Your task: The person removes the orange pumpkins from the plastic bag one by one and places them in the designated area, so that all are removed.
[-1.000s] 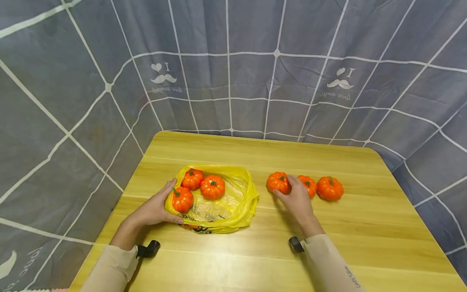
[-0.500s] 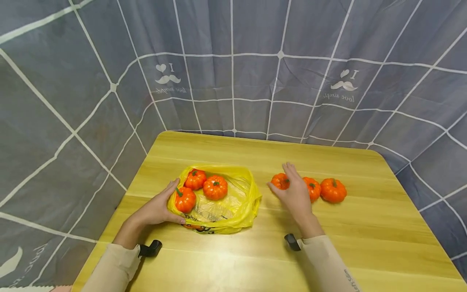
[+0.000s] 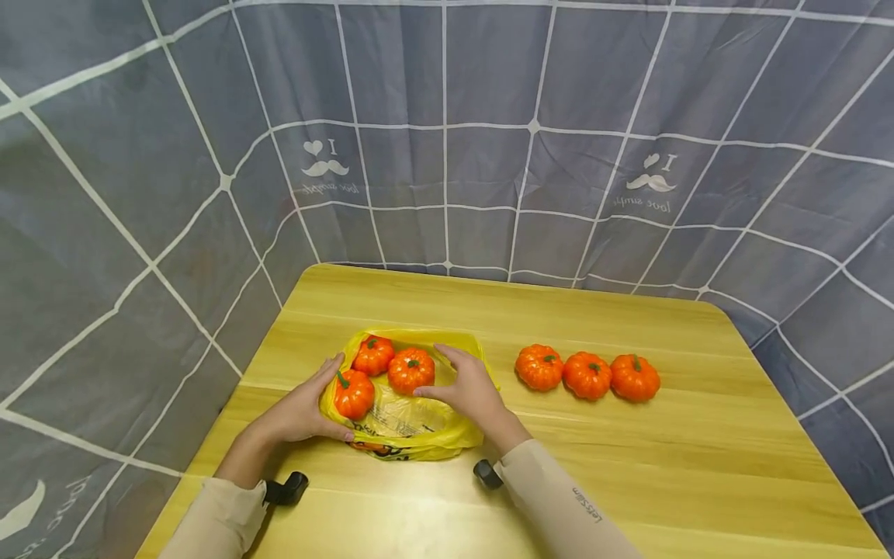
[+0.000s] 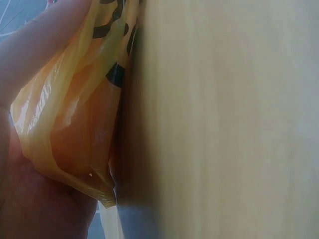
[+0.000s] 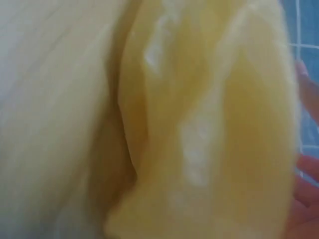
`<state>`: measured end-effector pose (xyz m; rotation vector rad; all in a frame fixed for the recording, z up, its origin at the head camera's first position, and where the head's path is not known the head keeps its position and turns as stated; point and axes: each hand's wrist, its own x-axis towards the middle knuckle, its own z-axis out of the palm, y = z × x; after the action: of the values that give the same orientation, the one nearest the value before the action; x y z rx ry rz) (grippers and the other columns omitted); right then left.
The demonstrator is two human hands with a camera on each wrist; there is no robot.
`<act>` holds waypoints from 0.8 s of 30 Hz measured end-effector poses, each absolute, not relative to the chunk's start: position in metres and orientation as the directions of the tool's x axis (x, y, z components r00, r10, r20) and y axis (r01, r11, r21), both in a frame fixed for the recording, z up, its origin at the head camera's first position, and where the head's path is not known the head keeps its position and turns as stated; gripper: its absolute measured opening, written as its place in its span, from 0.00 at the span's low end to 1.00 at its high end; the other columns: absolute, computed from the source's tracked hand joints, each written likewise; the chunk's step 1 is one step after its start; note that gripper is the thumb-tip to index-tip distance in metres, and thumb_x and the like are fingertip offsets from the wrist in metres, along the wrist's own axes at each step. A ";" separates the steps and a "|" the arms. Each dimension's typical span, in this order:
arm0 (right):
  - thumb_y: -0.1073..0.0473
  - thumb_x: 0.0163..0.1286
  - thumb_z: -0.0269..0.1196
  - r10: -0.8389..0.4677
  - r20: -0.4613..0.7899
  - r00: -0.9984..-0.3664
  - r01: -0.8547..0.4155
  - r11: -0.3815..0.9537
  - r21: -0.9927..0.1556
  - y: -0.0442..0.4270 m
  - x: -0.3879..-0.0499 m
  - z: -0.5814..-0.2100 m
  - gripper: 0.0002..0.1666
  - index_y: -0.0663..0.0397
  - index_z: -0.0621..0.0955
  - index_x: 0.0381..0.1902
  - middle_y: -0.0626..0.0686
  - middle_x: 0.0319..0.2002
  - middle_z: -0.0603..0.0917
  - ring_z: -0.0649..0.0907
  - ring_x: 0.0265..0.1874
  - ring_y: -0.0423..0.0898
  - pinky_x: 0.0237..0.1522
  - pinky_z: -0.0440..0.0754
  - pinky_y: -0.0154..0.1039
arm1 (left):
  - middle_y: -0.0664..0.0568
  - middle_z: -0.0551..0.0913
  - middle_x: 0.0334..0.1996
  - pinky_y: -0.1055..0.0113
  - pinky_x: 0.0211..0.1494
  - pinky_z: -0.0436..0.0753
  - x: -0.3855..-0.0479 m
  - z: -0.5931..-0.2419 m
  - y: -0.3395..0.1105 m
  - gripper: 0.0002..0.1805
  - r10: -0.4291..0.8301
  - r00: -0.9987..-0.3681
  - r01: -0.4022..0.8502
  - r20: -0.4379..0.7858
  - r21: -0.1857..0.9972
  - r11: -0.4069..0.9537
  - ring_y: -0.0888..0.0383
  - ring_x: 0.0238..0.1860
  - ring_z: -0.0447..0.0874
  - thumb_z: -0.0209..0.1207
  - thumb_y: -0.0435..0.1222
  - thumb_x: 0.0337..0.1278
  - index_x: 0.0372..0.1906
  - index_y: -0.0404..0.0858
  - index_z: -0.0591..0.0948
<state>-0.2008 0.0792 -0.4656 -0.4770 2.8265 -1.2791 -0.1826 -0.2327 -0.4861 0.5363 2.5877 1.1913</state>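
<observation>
A yellow plastic bag (image 3: 426,446) lies spread wide at its mouth on the table, with three small orange pumpkins inside: one at the back left (image 3: 373,355), one at the front left (image 3: 354,397), and one nearer the middle (image 3: 411,371). My left hand (image 3: 300,411) holds the bag's left side, thumb along its front rim. In the left wrist view, the thumb (image 4: 35,45) lies over the thin plastic, and orange shows through it. My right hand (image 3: 471,392) is over the bag's right side, thumb and fingers apart, beside the middle pumpkin. Whether it touches that pumpkin I cannot tell.
Three more pumpkins stand in a row right of the bag: a left one (image 3: 539,367), a middle one (image 3: 587,376) and a right one (image 3: 635,378). A grey curtain (image 3: 489,171) with white lines borders the wooden table (image 3: 628,473) at the back and sides.
My right hand has come away from the leftmost pumpkin of the row and moved left to the bag. That pumpkin stays in the row. The left hand keeps its place on the bag.
</observation>
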 end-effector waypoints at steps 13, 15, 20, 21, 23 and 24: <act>0.47 0.51 0.81 -0.247 0.117 -0.962 -0.256 0.668 -0.699 0.053 -0.205 -0.475 0.51 0.63 0.74 0.68 0.61 0.67 0.74 0.72 0.68 0.59 0.69 0.68 0.51 | 0.35 0.42 0.79 0.34 0.73 0.44 -0.183 -0.487 -0.231 0.75 0.432 -0.900 0.239 -0.051 0.772 0.589 0.35 0.78 0.34 0.83 0.50 0.32 0.81 0.33 0.45; 0.48 0.50 0.81 -0.244 0.115 -0.963 -0.253 0.661 -0.706 0.051 -0.206 -0.478 0.51 0.64 0.74 0.68 0.61 0.67 0.75 0.73 0.66 0.59 0.67 0.70 0.51 | 0.35 0.42 0.80 0.35 0.74 0.44 -0.183 -0.487 -0.230 0.75 0.432 -0.901 0.240 -0.051 0.770 0.591 0.35 0.78 0.34 0.83 0.50 0.32 0.81 0.34 0.45; 0.48 0.51 0.81 -0.218 0.099 -0.971 -0.221 0.660 -0.718 0.046 -0.206 -0.485 0.52 0.61 0.73 0.69 0.61 0.66 0.75 0.75 0.64 0.58 0.64 0.73 0.53 | 0.36 0.42 0.80 0.35 0.74 0.44 -0.182 -0.488 -0.229 0.75 0.426 -0.903 0.232 -0.057 0.771 0.593 0.36 0.78 0.34 0.83 0.50 0.31 0.81 0.34 0.45; 0.48 0.52 0.81 -0.210 0.091 -0.973 -0.210 0.659 -0.722 0.045 -0.206 -0.486 0.51 0.61 0.72 0.69 0.60 0.66 0.75 0.76 0.63 0.58 0.64 0.74 0.53 | 0.36 0.42 0.80 0.35 0.74 0.44 -0.182 -0.488 -0.230 0.75 0.426 -0.903 0.229 -0.061 0.770 0.595 0.36 0.78 0.34 0.83 0.50 0.32 0.81 0.35 0.45; 0.47 0.54 0.80 -0.200 0.076 -0.977 -0.191 0.657 -0.729 0.043 -0.205 -0.487 0.51 0.59 0.72 0.70 0.60 0.66 0.75 0.76 0.63 0.58 0.63 0.74 0.53 | 0.36 0.42 0.80 0.35 0.74 0.45 -0.182 -0.488 -0.230 0.76 0.425 -0.903 0.225 -0.066 0.770 0.597 0.35 0.78 0.34 0.83 0.50 0.32 0.81 0.35 0.44; 0.47 0.54 0.79 -0.197 0.071 -0.978 -0.185 0.655 -0.732 0.043 -0.204 -0.486 0.50 0.59 0.71 0.70 0.59 0.66 0.75 0.76 0.63 0.58 0.63 0.75 0.53 | 0.36 0.42 0.80 0.35 0.74 0.45 -0.182 -0.487 -0.230 0.76 0.426 -0.902 0.226 -0.066 0.769 0.598 0.35 0.78 0.34 0.83 0.50 0.32 0.81 0.35 0.44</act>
<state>-0.2041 0.0430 -0.4861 -0.3290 2.8446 -1.2556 -0.1825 -0.2302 -0.4875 0.5365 2.5839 1.1933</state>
